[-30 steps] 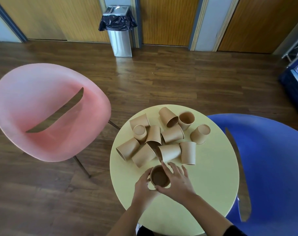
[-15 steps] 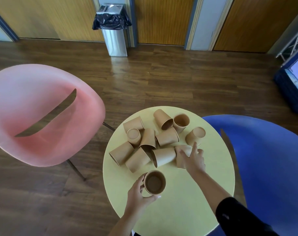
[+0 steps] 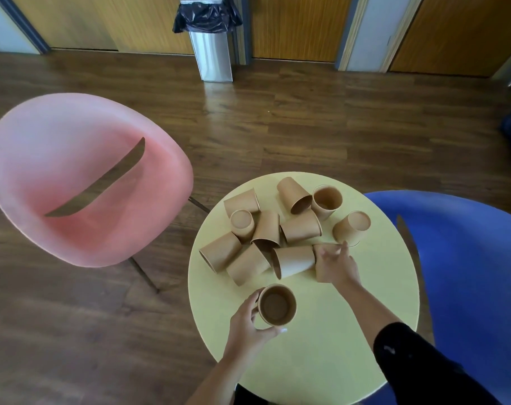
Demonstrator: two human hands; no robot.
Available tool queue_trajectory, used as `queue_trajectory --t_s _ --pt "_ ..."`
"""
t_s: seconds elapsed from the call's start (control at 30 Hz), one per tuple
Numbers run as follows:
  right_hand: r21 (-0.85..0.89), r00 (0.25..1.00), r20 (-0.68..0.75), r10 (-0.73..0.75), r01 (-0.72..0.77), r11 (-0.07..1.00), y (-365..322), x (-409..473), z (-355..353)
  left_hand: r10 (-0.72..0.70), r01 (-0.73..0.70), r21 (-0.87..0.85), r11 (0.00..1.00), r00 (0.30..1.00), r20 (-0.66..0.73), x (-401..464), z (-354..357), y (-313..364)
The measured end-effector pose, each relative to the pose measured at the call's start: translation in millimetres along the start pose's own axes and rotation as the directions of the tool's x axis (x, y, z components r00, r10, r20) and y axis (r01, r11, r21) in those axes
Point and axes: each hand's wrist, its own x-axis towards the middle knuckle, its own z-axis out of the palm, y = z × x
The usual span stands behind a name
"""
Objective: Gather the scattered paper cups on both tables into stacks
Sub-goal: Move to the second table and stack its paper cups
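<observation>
Several brown paper cups lie scattered on a round yellow table [image 3: 350,317], most tipped on their sides, one standing open-side up [image 3: 326,200]. My left hand [image 3: 248,324] grips an upright cup [image 3: 276,304] near the table's front. My right hand [image 3: 334,266] reaches over an upside-down cup [image 3: 325,247], fingers curled round it; most of that cup is hidden by the hand. A lying cup [image 3: 295,261] sits just left of my right hand.
A pink chair [image 3: 81,182] stands to the left of the table and a blue chair [image 3: 467,273] to its right. A steel bin [image 3: 211,54] with a black bag stands by the far wall. Wooden floor surrounds the table.
My right hand left the upright cup and reached forward to the upside-down cup behind it. My left hand kept its hold on the upright cup.
</observation>
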Motion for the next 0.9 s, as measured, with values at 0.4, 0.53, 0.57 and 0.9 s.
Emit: queue_trajectory --t_s 0.4,0.53,0.57,0.9 --pt "0.168 0.963 -0.163 -0.217 0.244 0.955 15 -65 -26 -0.017 0.017 0.048 0.999 1.000 0.020 5 -3 0" --pt "0.167 0.888 -0.212 -0.407 0.443 0.881 13 -106 -29 0.011 -0.014 0.070 0.997 0.999 0.033 3 -4 4" --pt "0.165 0.863 -0.213 -0.459 0.495 0.853 11 -116 -29 0.017 -0.020 0.077 0.997 0.999 0.038 3 -5 5" --pt "0.188 0.704 -0.061 -0.708 0.704 0.685 11 -153 -4 0.008 -0.014 0.104 0.994 0.998 0.058 1 -8 14"
